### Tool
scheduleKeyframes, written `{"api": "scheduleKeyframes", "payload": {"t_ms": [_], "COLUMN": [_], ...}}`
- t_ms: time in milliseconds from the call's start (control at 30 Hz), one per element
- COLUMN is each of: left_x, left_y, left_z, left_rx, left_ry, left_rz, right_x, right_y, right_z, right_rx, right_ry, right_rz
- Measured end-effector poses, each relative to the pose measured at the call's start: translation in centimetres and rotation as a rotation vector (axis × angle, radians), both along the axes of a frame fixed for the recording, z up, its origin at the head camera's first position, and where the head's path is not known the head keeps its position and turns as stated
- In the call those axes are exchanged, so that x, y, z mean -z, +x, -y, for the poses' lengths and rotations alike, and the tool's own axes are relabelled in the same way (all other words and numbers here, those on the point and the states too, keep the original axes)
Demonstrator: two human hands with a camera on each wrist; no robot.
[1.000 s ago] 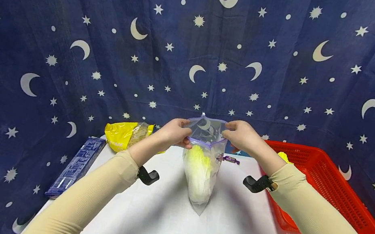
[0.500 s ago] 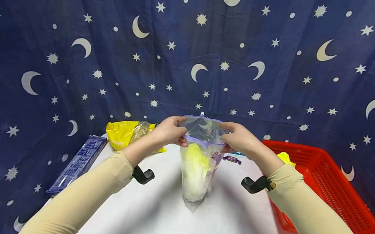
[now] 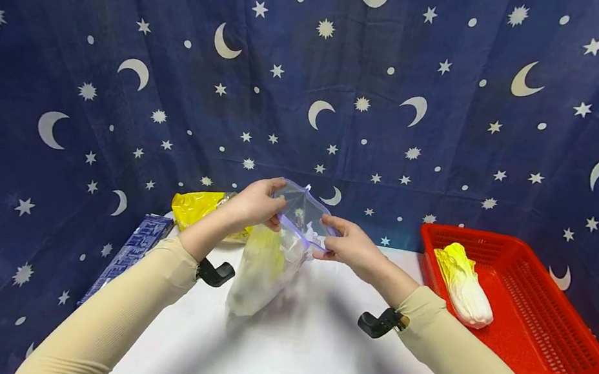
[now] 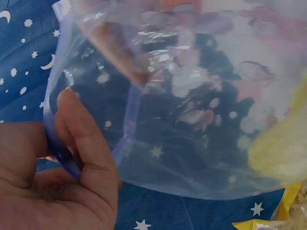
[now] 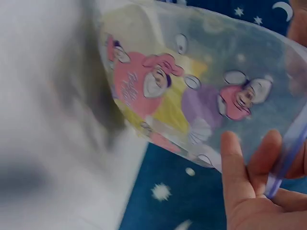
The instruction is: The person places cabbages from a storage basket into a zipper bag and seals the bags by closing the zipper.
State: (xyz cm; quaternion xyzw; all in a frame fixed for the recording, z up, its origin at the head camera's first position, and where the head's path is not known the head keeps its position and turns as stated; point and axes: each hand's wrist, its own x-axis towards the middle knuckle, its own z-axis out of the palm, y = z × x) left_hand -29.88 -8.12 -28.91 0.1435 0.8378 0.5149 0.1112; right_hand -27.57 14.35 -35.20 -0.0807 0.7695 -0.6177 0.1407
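Observation:
A clear zip bag (image 3: 290, 264) with a purple zip edge hangs tilted over the white table, its mouth spread. Through its wall shows a napa cabbage (image 3: 257, 265), yellow leaves uppermost and pale base low. My left hand (image 3: 258, 201) pinches the rim on the left; in the left wrist view its thumb and fingers (image 4: 88, 139) hold the zip edge. On the other side my right hand (image 3: 351, 245) grips the rim between thumb and fingers. Pink and purple cartoon figures printed on the bag (image 5: 204, 100) appear in the right wrist view.
A red plastic basket (image 3: 562, 346) at the right holds another napa cabbage (image 3: 463, 285). Behind my left hand lies a yellow package (image 3: 195, 206), beside a flat blue printed pack (image 3: 130, 255) on the table's left edge. A starry blue curtain (image 3: 264, 109) stands behind the white table (image 3: 307, 358).
Both hands have shifted left with the bag, the right one also lower. The bag's bottom swung left and the bag now tilts. More of the basket's cabbage shows.

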Motion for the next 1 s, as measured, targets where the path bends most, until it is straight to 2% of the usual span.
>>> {"api": "scheduleKeyframes", "payload": {"t_ms": [133, 267, 500, 733, 900, 1000], "left_x": [0.4, 1.3, 2.7, 4.3, 5.2, 5.6], "left_y": [0.4, 0.8, 0.9, 1.2, 1.4, 1.5], "left_z": [-0.5, -1.3, -2.5, -3.5, -4.2, -4.6], "left_rx": [0.033, 0.072, 0.128, 0.190, 0.216, 0.220], "left_ry": [-0.040, -0.039, -0.028, -0.014, 0.004, 0.006], "left_rz": [-0.012, -0.015, -0.017, 0.001, 0.026, 0.035], "right_x": [2.2, 3.4, 4.7, 6.5, 7.2, 7.5], "right_y": [0.4, 0.8, 1.4, 1.8, 1.9, 2.0], "right_z": [0.4, -0.1, -1.7, -3.1, -3.9, -4.2], "right_rx": [0.022, 0.061, 0.124, 0.133, 0.147, 0.155], "right_ry": [-0.068, -0.071, 0.012, 0.027, 0.123, 0.144], "right_rz": [0.023, 0.028, -0.041, -0.083, -0.129, -0.131]}}
